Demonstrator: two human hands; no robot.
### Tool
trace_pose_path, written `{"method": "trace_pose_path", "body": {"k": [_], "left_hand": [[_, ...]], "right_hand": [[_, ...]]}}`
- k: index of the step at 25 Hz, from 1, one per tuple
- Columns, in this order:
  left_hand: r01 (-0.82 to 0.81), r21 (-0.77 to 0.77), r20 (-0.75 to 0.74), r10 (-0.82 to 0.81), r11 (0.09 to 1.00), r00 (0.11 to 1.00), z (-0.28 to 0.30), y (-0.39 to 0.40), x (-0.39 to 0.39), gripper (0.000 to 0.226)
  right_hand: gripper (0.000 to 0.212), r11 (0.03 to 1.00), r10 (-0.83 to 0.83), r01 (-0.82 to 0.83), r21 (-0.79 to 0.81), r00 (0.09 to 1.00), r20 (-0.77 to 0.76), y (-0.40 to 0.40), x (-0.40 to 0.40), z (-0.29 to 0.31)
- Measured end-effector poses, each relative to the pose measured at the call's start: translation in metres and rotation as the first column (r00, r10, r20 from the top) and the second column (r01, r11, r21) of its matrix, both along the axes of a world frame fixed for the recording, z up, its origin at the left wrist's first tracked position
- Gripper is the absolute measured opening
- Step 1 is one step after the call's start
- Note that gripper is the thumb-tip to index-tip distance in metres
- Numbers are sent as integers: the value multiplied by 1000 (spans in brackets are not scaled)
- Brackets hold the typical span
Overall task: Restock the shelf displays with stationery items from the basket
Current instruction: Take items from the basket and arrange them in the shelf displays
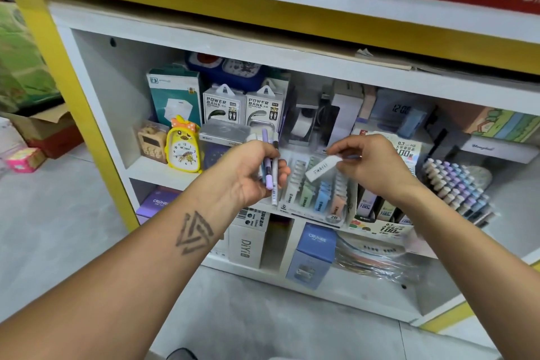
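The left forearm, marked with a dark triangular tattoo (194, 232), reaches toward the white shelf (163, 172). The left hand (248, 172) grips a bundle of slim purple and white pens (270, 172), their long axes near upright. The right hand (371, 164) pinches a small white barcoded box (323, 167), tilted, above the tray of pastel lead refill packs (318, 196). A yellow duck alarm clock (183, 146) stands to the left.

Two bare forearms, no sleeves visible. Left hand (251, 172): no ring or watch seen; a dark tattoo (194, 232) of interlocking triangular outlines lies on the forearm just behind the wrist. Right hand (374, 166): a thin band, apparently a ring (361, 157), on one finger; wrist unadorned.
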State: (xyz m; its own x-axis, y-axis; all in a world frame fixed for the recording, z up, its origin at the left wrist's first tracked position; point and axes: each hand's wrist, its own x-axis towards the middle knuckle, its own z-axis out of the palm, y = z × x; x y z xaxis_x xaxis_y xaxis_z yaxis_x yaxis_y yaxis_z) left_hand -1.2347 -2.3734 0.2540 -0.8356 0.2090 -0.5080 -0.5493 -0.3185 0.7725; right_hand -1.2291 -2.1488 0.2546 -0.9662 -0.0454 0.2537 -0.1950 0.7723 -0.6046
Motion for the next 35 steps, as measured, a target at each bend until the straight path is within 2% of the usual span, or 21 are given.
{"method": "trace_pose_path", "body": {"k": [4, 8, 11, 14, 18, 24, 26, 29, 31, 33, 34, 35], "left_hand": [[4, 12, 5, -4, 1000, 1000, 2, 2, 3, 12], [4, 17, 2, -4, 1000, 1000, 5, -1, 5, 12], [9, 4, -5, -9, 1000, 1000, 5, -5, 5, 12], [11, -11, -7, -11, 1000, 1000, 4, -9, 4, 13], [17, -26, 1, -17, 1000, 1000, 2, -12, 4, 17], [25, -47, 2, -25, 999, 1000, -1, -15, 4, 18], [45, -41, 2, -45, 998, 999, -1, -16, 5, 15], [72, -15, -1, -72, 997, 997, 0, -16, 5, 12], [71, 1, 0, -71, 998, 998, 0, -16, 5, 11], [79, 10, -4, -79, 997, 997, 1, -13, 4, 11], [91, 11, -9, -91, 996, 996, 2, -12, 5, 11], [109, 11, -16, -108, 994, 994, 3, -10, 6, 11]], "right_hand": [[23, 998, -1, 3, 61, 1000, -19, 2, -3, 5], [7, 1000, -17, 18, 16, 999, -48, -2, -17, 12], [11, 979, -42, 74, 191, 985, -167, -10, -40, 11], [17, 909, 17, 51, 414, 987, -157, -19, -60, -1], [19, 843, 78, -27, 537, 994, -71, -28, -71, -20], [23, 750, 87, -52, 659, 996, -21, -33, -78, -31], [23, 751, 89, -65, 657, 996, -3, -36, -83, -32], [14, 800, 46, -63, 596, 998, 43, -38, -87, -33], [4, 793, 35, -71, 605, 997, 72, -38, -87, -32], [13, 811, 27, -71, 580, 996, 83, -37, -84, -27], [14, 879, 19, -55, 474, 997, 81, -39, -80, -21], [13, 968, 10, -36, 250, 994, 105, -40, -72, -14]]}}
